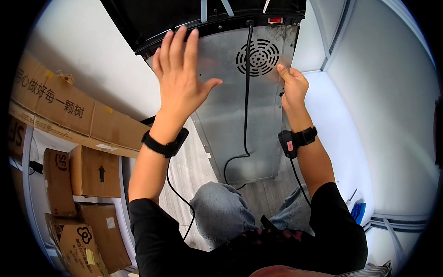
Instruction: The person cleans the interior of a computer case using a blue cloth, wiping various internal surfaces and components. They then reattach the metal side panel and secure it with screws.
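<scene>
A tall machine with a grey metal back panel (221, 115) stands in front of me, its black upper part (161, 18) above. My left hand (180, 74) is open over the panel's upper left, fingers spread toward the black edge; whether it touches is unclear. At the panel's right edge my right hand (294, 87) is closed, thumb against curled fingers; what it holds, if anything, is hidden. Between the hands are a round slotted vent (257, 57) and a black power cord (246, 101) hanging from the top. A red rocker switch (275, 20) sits above the vent.
Cardboard boxes (99, 171) fill a shelf at the left, with a long carton (69, 104) on top. On the white surface at right lie a screwdriver (351, 196) and a blue item (358, 212). Thin cables hang from both wristbands (168, 143).
</scene>
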{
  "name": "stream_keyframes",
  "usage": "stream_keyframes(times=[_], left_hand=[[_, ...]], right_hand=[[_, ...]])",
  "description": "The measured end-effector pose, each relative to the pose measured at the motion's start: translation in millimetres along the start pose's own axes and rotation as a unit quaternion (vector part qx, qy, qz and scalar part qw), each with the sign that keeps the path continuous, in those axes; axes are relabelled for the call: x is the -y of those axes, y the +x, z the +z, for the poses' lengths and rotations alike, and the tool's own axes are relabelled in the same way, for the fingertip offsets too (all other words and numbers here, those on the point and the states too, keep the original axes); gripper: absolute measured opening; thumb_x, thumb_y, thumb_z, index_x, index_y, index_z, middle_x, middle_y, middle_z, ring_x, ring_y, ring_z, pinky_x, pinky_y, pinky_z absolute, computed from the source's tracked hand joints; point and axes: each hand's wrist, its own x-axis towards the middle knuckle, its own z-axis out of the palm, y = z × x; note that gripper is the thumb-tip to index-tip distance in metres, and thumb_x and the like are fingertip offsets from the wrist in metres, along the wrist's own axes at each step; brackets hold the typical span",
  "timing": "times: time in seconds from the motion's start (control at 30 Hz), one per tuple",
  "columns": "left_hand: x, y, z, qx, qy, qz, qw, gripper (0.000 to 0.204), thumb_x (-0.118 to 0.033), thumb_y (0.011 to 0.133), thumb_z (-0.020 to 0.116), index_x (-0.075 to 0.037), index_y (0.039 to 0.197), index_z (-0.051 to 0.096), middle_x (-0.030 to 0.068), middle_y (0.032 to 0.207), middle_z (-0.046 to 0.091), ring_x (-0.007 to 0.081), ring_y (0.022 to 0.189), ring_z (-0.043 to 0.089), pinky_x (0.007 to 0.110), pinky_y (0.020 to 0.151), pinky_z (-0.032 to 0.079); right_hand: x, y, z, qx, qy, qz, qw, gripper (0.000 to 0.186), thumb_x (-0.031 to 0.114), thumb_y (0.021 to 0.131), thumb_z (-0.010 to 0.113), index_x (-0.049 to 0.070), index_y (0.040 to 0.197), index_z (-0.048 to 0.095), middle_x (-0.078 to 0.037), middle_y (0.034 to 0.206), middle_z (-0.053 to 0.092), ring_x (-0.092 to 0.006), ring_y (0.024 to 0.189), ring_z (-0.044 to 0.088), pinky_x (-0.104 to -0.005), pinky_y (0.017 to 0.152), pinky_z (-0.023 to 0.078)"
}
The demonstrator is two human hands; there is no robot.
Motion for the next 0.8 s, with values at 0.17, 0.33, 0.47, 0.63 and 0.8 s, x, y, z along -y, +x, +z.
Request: stream_keyframes(times=[0.17, 0.33, 0.47, 0.63, 0.8], left_hand=[[-10, 17, 19, 0.008, 0.032, 0.013, 0.999, 0.118, -0.035, 0.047, 0.093, -0.01, 0.147, 0.035, 0.013, 0.147, 0.037, 0.0328, 0.139, 0.03, 0.049, 0.11, 0.02], [-6, 20, 31, -0.015, 0.04, -0.007, 0.999, 0.114, -0.038, 0.048, 0.092, -0.012, 0.145, 0.039, 0.0091, 0.143, 0.042, 0.029, 0.136, 0.034, 0.047, 0.109, 0.02], [-2, 23, 33, -0.032, 0.04, 0.005, 0.999, 0.11, -0.038, 0.047, 0.091, -0.014, 0.143, 0.042, 0.0058, 0.138, 0.045, 0.027, 0.132, 0.037, 0.047, 0.107, 0.022], [3, 22, 37, -0.049, 0.038, 0.01, 0.998, 0.109, -0.042, 0.05, 0.09, -0.013, 0.144, 0.042, 0.0039, 0.135, 0.046, 0.0265, 0.131, 0.037, 0.046, 0.108, 0.018], [2, 25, 38, -0.052, 0.056, 0.013, 0.997, 0.107, -0.045, 0.051, 0.09, -0.011, 0.141, 0.044, 0.0082, 0.134, 0.045, 0.0288, 0.129, 0.036, 0.043, 0.107, 0.021]], right_hand=[[3, -6, 5, -0.007, 0.013, -0.012, 1.0, 0.019, 0.009, 0.086, 0.075, -0.005, 0.094, 0.065, -0.007, 0.091, 0.069, -0.0113, 0.083, 0.063, -0.0226, 0.076, 0.05], [5, -7, 6, -0.006, 0.011, -0.026, 1.0, 0.021, 0.008, 0.081, 0.08, -0.005, 0.088, 0.066, 0.001, 0.075, 0.063, -0.0035, 0.063, 0.049, -0.0196, 0.055, 0.038], [10, -12, 9, -0.008, 0.013, -0.041, 0.999, 0.021, 0.008, 0.081, 0.08, -0.005, 0.089, 0.065, 0.0, 0.074, 0.063, -0.0026, 0.062, 0.048, -0.0189, 0.054, 0.037], [8, -11, 2, -0.014, -0.016, -0.022, 1.0, 0.024, 0.006, 0.082, 0.078, -0.005, 0.094, 0.061, -0.006, 0.087, 0.067, -0.0072, 0.075, 0.058, -0.0201, 0.067, 0.045], [8, -13, 4, -0.033, 0.008, -0.031, 0.999, 0.028, 0.005, 0.083, 0.077, -0.009, 0.102, 0.061, -0.01, 0.091, 0.069, -0.0097, 0.079, 0.062, -0.0211, 0.07, 0.048]])
